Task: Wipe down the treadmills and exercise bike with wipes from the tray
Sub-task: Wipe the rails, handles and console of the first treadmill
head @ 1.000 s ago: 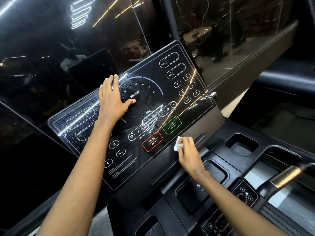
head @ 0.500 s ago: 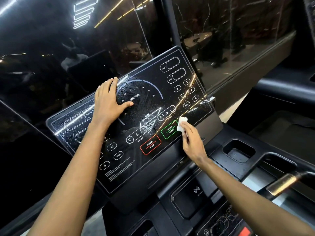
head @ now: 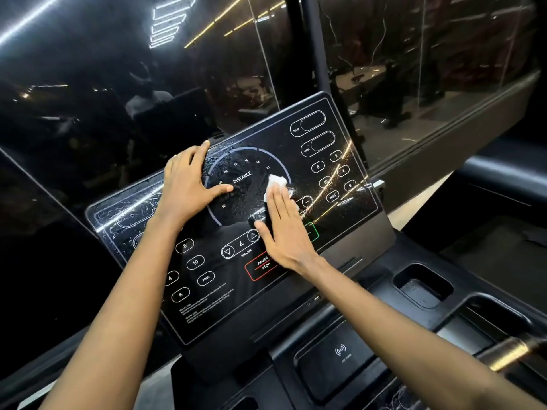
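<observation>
Dark glass walling (head: 88, 84) fills the background, throwing back strip lights and dim shapes of a room. In front of it stands a treadmill's glossy black console panel (head: 266, 294), tilted back and printed with white outlines of buttons. The left hand (head: 189, 184) lies flat on the upper left part of the panel, its fingers straight and close together and pointing up toward the panel's top edge, and its thumb stretched out sideways onto the rim of the round DISTANCE dial (head: 242, 177). The right hand (head: 284, 229) is also flat, fingers straight and side by side, pressing a small crumpled white wipe (head: 276, 183) against the right side of that dial; the wipe pokes out from under the fingertips, and the heel of the hand sits just above the red-framed PAUSE STOP button (head: 262, 263). Pale streaks and specks on the left end of the panel look like wet smears, though glare makes that hard to judge. Below the panel, the black console deck holds a rectangular cup recess (head: 423, 287) at the right and a flat pad with a wireless symbol (head: 340, 353) near the middle. A handlebar (head: 515, 349) with a metallic band juts in at the lower right.
</observation>
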Available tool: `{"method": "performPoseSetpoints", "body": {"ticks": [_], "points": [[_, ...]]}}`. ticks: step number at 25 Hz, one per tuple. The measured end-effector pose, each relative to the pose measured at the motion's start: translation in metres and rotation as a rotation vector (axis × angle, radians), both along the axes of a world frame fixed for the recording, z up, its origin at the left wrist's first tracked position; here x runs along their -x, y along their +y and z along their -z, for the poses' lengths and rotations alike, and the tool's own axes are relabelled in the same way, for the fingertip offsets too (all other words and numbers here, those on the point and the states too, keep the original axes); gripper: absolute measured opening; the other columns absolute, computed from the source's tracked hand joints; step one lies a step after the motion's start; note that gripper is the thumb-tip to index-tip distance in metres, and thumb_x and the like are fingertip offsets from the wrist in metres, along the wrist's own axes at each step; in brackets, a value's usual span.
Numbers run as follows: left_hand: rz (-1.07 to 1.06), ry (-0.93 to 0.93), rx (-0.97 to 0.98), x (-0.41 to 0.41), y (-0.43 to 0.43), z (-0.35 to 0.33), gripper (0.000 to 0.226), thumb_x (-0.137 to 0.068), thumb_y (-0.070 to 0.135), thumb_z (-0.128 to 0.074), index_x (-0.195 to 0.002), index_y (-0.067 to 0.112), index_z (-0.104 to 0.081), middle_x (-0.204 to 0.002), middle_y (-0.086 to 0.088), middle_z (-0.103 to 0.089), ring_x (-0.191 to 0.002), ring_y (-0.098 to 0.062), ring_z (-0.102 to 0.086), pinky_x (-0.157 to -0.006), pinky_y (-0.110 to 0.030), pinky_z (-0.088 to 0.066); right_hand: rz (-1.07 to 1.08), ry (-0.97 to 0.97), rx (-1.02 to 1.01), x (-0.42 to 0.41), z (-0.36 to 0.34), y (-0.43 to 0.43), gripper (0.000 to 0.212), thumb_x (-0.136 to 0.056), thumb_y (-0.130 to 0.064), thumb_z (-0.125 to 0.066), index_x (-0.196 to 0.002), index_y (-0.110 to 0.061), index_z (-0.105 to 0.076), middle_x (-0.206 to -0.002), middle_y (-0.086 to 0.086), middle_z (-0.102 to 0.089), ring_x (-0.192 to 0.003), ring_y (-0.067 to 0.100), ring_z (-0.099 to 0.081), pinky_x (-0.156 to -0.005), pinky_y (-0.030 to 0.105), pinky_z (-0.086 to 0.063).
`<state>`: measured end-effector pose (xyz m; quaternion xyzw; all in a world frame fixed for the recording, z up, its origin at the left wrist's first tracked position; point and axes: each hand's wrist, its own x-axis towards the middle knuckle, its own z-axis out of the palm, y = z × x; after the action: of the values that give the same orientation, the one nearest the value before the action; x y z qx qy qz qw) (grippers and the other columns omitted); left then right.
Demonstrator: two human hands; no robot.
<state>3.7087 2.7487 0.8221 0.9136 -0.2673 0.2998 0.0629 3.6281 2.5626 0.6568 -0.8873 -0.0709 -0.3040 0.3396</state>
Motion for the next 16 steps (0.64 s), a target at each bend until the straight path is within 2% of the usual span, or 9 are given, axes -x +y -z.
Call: {"method": "performPoseSetpoints", "body": {"ticks": [5, 8, 10, 13, 16], "points": [[-0.002, 0.027, 0.056, -0.002, -0.001, -0.001, 0.095, -0.076, 0.062, -0.077, -0.153, 0.025, -0.035, -0.148, -0.002, -0.045, -0.139, -0.026, -0.036, -0.118, -0.044, -0.02, -0.007, -0.027, -0.101, -0.039, -0.05, -0.005, 0.068, -0.107, -0.049, -0.026, -0.161, -0.019, 0.002, -0.168, -0.002, 0.01, -0.153, 0.02, 0.018, -0.125, 0.047, 0.003], [-0.014, 0.044, 0.084, -0.003, -0.003, -0.005, 0.088, -0.077, 0.058, -0.077, -0.15, 0.026, -0.039, -0.147, -0.001, -0.047, -0.137, -0.025, -0.038, -0.116, -0.042, -0.02, -0.073, -0.101, 0.005, -0.053, -0.07, 0.0, 0.072, -0.106, -0.05, -0.028, -0.161, -0.014, 0.001, -0.168, 0.003, 0.008, -0.154, 0.02, 0.015, -0.126, 0.047, 0.0], [-0.019, 0.047, 0.08, -0.002, -0.004, -0.006, 0.088, -0.078, 0.057, -0.078, -0.15, 0.025, -0.039, -0.148, 0.0, -0.047, -0.138, -0.023, -0.037, -0.116, -0.041, -0.019, 0.006, -0.125, 0.005, -0.064, -0.082, -0.004, 0.072, -0.106, -0.051, -0.026, -0.16, -0.011, -0.002, -0.168, 0.005, 0.003, -0.154, 0.02, 0.01, -0.126, 0.047, -0.006], [-0.031, 0.05, 0.062, -0.002, -0.003, -0.003, 0.089, -0.079, 0.057, -0.076, -0.152, 0.023, -0.037, -0.151, 0.001, -0.045, -0.141, -0.02, -0.036, -0.117, -0.039, -0.018, 0.088, -0.101, -0.063, -0.07, -0.093, 0.003, 0.078, -0.104, -0.055, -0.025, -0.159, -0.006, 0.001, -0.168, 0.01, 0.008, -0.154, 0.023, 0.014, -0.126, 0.046, -0.001], [-0.035, 0.03, 0.058, -0.003, -0.002, -0.002, 0.084, -0.083, 0.048, -0.075, -0.153, 0.021, -0.037, -0.152, -0.001, -0.045, -0.142, -0.023, -0.037, -0.117, -0.041, -0.018, -0.06, -0.182, 0.095, -0.071, -0.093, 0.015, 0.078, -0.104, -0.053, -0.03, -0.16, -0.008, 0.0, -0.168, 0.008, 0.008, -0.153, 0.02, 0.016, -0.126, 0.043, 0.004]]}}
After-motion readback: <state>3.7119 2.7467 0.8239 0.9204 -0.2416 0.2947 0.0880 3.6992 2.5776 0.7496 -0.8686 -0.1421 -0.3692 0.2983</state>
